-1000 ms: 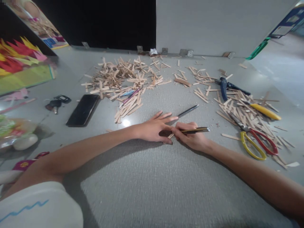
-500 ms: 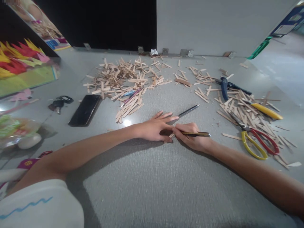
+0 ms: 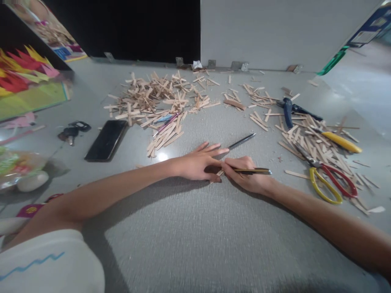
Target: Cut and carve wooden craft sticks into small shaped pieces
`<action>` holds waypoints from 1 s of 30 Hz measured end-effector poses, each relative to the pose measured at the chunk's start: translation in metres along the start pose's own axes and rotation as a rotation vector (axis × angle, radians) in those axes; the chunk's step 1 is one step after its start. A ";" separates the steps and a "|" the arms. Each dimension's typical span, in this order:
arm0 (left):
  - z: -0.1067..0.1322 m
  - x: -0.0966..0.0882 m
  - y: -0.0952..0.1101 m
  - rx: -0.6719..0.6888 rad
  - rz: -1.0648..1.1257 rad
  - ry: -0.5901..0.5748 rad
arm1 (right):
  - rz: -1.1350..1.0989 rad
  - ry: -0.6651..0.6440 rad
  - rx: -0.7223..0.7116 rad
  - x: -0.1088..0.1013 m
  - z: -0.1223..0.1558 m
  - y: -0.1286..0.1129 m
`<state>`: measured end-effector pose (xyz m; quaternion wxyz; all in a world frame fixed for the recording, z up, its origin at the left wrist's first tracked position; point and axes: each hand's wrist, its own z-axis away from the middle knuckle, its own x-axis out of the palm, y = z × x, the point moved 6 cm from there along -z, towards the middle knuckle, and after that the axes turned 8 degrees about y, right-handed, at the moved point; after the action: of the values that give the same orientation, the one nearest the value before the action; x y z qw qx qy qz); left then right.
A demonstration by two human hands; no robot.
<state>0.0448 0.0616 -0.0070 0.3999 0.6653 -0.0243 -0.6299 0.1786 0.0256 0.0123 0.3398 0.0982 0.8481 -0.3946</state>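
Several fingers of my left hand [image 3: 198, 165] are spread on the grey table, while its thumb and forefinger press down a small wooden stick [image 3: 220, 173]. Most of that stick is hidden under the fingers. My right hand [image 3: 247, 176] is closed around a dark pencil with a yellowish stripe [image 3: 258, 171], slanted low over the table. The pencil's point is hidden behind my fingers, close to the stick. Just beyond both hands lies a black pen [image 3: 242, 141], its near end by my left fingertips.
A heap of wooden sticks [image 3: 152, 91] lies at the back. On the right are more sticks, blue-handled pliers [image 3: 287, 113], a yellow-handled tool [image 3: 342, 141] and red-and-yellow-handled pliers [image 3: 325, 183]. A phone [image 3: 106, 140] and keys [image 3: 71, 132] lie left. Hinged panels [image 3: 275, 32] stand behind.
The view has shifted slightly, so things on the left sit a little further left. Both hands keep practically the same pose on the stick and the pencil.
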 end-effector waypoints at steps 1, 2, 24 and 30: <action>0.000 0.000 0.000 -0.001 0.001 0.003 | -0.002 -0.001 0.000 0.000 0.000 0.000; 0.000 -0.001 0.000 -0.001 0.001 0.007 | -0.006 -0.003 0.001 0.000 0.000 0.000; 0.002 0.005 -0.007 0.073 0.006 0.008 | -0.147 0.102 0.273 -0.007 0.002 0.011; 0.004 -0.006 0.001 0.091 -0.084 0.231 | -0.173 0.314 0.420 -0.016 0.005 0.020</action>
<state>0.0404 0.0616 -0.0012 0.3424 0.7513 0.0212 -0.5637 0.2019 0.0366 0.0090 0.1413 0.1536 0.7952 -0.5693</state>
